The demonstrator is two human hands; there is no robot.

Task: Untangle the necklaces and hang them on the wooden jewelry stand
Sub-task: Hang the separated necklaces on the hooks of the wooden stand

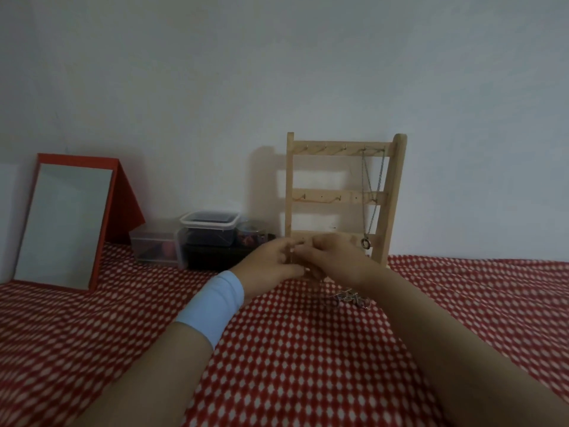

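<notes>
In front of the wooden jewelry stand (341, 197), the left hand (271, 264) and right hand (340, 257) meet, their curled fingers pinching a thin necklace chain (291, 257) above the red patterned cloth (301, 349).

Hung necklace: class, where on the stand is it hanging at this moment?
Head view: the hung necklace drapes from the top rail's right-end hooks of the wooden jewelry stand, its ring pendant dangling by the right hand.
</notes>
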